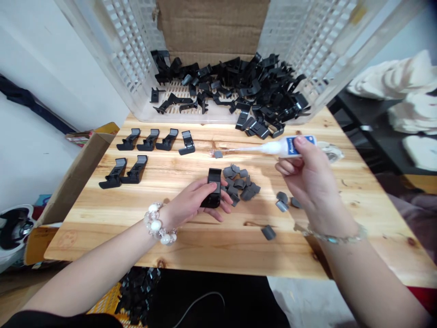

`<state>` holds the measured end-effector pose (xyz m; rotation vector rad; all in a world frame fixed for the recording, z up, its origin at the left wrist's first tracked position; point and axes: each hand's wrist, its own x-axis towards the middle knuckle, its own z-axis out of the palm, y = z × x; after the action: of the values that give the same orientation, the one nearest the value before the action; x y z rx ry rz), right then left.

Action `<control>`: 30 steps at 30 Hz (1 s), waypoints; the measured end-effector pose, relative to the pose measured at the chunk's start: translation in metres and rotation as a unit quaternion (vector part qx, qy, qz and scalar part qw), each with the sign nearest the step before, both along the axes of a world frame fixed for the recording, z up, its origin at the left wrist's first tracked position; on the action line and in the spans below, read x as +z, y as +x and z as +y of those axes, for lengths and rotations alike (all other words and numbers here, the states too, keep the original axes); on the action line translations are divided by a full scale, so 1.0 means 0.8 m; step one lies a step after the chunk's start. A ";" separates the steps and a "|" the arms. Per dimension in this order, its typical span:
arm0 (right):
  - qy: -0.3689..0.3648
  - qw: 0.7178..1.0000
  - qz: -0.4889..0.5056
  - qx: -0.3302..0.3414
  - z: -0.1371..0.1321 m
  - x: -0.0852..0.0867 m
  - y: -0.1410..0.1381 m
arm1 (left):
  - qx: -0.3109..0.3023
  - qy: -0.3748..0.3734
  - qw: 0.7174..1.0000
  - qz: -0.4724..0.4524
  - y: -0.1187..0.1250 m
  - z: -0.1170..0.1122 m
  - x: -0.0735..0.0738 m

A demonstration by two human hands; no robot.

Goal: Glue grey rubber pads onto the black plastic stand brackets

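My left hand point(201, 198) grips a black plastic clip point(213, 193), thumb on its face, low over the table's middle. In my right hand point(307, 171) is a small white glue bottle point(286, 146) with a blue label, held sideways. Its long thin nozzle points left, the tip near a small grey pad point(218, 154). A loose heap of grey curved pads point(241, 182) lies just right of the clip. Several black clips with grey pads point(146, 140) stand in two rows at the left.
A white plastic crate point(170, 116) on its side holds many black clips point(252, 82) at the back, some spilling onto the wooden table point(191, 246). Loose grey pads point(268, 232) lie nearer me. An orange basket point(105, 298) of black parts stands below the table edge.
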<state>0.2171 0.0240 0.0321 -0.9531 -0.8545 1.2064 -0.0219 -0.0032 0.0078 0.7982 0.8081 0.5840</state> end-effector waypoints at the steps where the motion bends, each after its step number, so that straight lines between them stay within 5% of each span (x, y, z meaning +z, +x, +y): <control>1: -0.001 1.000 -0.002 -0.007 0.000 0.000 0.000 | -0.006 -0.001 1.000 -0.003 0.000 0.000 0.000; 8: -0.001 0.996 -0.085 -0.004 -0.003 0.003 0.006 | -0.012 -0.015 1.000 -0.006 0.000 -0.001 -0.005; 30: 0.005 0.995 -0.099 0.006 -0.007 0.005 0.005 | -0.035 -0.023 0.999 -0.028 0.000 0.000 -0.008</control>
<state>0.2213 0.0184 0.0359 -1.0726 -1.0240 1.1293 -0.0220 -0.0029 0.0016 0.7613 0.7371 0.5212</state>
